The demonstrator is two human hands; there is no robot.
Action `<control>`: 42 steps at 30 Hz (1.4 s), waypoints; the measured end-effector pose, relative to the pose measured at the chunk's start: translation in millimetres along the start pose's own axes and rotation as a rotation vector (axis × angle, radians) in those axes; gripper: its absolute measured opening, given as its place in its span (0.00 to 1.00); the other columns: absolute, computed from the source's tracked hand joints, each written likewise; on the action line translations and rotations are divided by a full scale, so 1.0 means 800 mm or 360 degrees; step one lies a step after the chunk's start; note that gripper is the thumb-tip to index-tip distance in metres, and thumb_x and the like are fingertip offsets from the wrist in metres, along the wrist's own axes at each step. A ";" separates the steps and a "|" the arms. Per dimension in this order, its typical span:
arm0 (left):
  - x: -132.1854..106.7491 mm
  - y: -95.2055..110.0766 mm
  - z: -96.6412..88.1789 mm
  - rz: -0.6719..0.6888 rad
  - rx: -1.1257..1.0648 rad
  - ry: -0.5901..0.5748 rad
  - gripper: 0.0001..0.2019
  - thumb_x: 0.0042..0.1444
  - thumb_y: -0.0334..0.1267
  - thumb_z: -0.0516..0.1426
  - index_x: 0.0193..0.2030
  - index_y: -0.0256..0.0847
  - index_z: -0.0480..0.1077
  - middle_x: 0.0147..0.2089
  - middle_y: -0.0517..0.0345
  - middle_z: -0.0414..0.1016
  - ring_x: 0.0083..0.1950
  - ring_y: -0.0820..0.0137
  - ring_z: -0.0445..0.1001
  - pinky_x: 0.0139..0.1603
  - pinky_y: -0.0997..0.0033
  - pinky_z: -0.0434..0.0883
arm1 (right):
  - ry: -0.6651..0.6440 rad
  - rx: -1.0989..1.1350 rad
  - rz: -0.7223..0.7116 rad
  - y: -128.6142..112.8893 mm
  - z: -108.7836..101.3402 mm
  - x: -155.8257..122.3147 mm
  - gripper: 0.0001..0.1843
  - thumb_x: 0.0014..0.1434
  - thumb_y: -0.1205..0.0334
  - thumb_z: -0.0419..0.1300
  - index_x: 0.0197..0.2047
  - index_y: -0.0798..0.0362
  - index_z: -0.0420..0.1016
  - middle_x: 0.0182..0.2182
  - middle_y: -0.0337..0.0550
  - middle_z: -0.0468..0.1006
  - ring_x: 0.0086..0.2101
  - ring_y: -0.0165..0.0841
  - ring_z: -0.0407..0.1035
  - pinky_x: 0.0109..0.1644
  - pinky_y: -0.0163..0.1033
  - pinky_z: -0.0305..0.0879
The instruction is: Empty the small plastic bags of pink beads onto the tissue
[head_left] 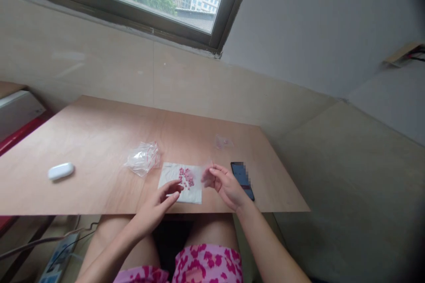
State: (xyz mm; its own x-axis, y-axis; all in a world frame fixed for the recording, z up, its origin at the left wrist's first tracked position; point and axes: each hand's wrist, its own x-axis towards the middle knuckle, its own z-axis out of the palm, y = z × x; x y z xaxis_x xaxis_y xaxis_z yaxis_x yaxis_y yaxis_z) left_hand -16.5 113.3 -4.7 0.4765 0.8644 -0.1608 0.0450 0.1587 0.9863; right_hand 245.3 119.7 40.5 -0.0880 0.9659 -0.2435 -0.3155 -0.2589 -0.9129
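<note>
Several small pink beads [186, 177] lie heaped on a white sheet [194, 196], which looks like a paper napkin, near the table's front edge. My left hand [162, 201] is at the sheet's lower left, fingers bent and apart from the thumb, with nothing visible in it. Just beyond the sheet's right side is my right hand [224, 183], its thumb and fingers curled close together. A faint, see-through patch shows beside its fingertips, too blurred to name. The right hand partly covers a dark phone [242, 179].
A crumpled clear plastic bag [144, 158] lies left of the sheet, and a smaller clear bag [224, 142] farther back on the right. At the left is a white rounded case [61, 171]. The wooden table [109, 128] meets a tiled wall [116, 62] under a window.
</note>
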 end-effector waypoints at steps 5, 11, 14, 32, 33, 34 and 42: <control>-0.011 -0.006 0.021 -0.0282 -0.0551 -0.0048 0.21 0.58 0.53 0.67 0.47 0.39 0.75 0.42 0.49 0.82 0.41 0.65 0.80 0.44 0.66 0.76 | 0.0061 -0.0153 -0.0035 0.059 0.031 -0.028 0.24 0.60 0.40 0.68 0.44 0.54 0.84 0.37 0.47 0.81 0.37 0.36 0.75 0.41 0.41 0.72; -0.011 -0.004 0.020 -0.0226 -0.0441 0.0130 0.21 0.54 0.54 0.69 0.39 0.37 0.74 0.29 0.60 0.75 0.28 0.74 0.70 0.32 0.74 0.67 | 0.0102 -0.0411 -0.0042 0.075 0.010 -0.047 0.23 0.54 0.43 0.73 0.40 0.55 0.82 0.26 0.38 0.76 0.26 0.29 0.67 0.32 0.36 0.65; -0.007 -0.005 0.021 -0.0189 -0.0369 0.0160 0.21 0.57 0.55 0.67 0.39 0.36 0.74 0.29 0.60 0.73 0.27 0.74 0.68 0.31 0.74 0.65 | 0.0034 -0.0294 0.0023 0.071 0.004 -0.052 0.23 0.52 0.44 0.75 0.38 0.56 0.81 0.28 0.41 0.79 0.29 0.30 0.71 0.37 0.38 0.69; -0.023 -0.007 0.039 0.0040 -0.0072 -0.0023 0.17 0.66 0.51 0.61 0.35 0.38 0.69 0.28 0.63 0.67 0.29 0.74 0.64 0.33 0.74 0.62 | -0.0194 -0.0125 0.0067 0.070 0.025 -0.058 0.20 0.56 0.46 0.74 0.31 0.54 0.75 0.27 0.43 0.82 0.28 0.32 0.74 0.35 0.37 0.68; -0.026 -0.006 0.042 0.0054 -0.0036 -0.0101 0.17 0.66 0.51 0.61 0.34 0.38 0.69 0.29 0.61 0.69 0.31 0.73 0.66 0.34 0.73 0.63 | -0.0242 -0.0132 0.0110 0.073 0.031 -0.061 0.20 0.56 0.46 0.74 0.32 0.54 0.75 0.27 0.43 0.82 0.28 0.32 0.75 0.35 0.36 0.68; -0.028 -0.005 0.044 0.0056 -0.0021 -0.0168 0.18 0.65 0.51 0.61 0.34 0.38 0.69 0.30 0.60 0.71 0.32 0.73 0.68 0.34 0.73 0.64 | -0.0281 -0.0129 0.0152 0.075 0.036 -0.063 0.21 0.55 0.46 0.75 0.32 0.54 0.75 0.27 0.42 0.82 0.28 0.32 0.75 0.35 0.36 0.68; -0.030 -0.005 0.043 0.0024 -0.0147 -0.0352 0.19 0.63 0.50 0.65 0.32 0.40 0.64 0.29 0.61 0.71 0.33 0.71 0.71 0.35 0.72 0.65 | -0.0457 -0.0073 0.0260 0.079 0.041 -0.068 0.19 0.56 0.47 0.74 0.35 0.56 0.82 0.31 0.43 0.83 0.32 0.33 0.78 0.38 0.36 0.71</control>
State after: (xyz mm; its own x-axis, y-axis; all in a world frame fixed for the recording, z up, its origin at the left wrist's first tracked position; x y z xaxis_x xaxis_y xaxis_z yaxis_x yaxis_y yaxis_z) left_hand 2.3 75.4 -3.3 0.6579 0.7428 -0.1241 -0.0391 0.1982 0.9794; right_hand 199.4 50.7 6.9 -0.3985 0.8695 -0.2917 -0.2332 -0.4037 -0.8847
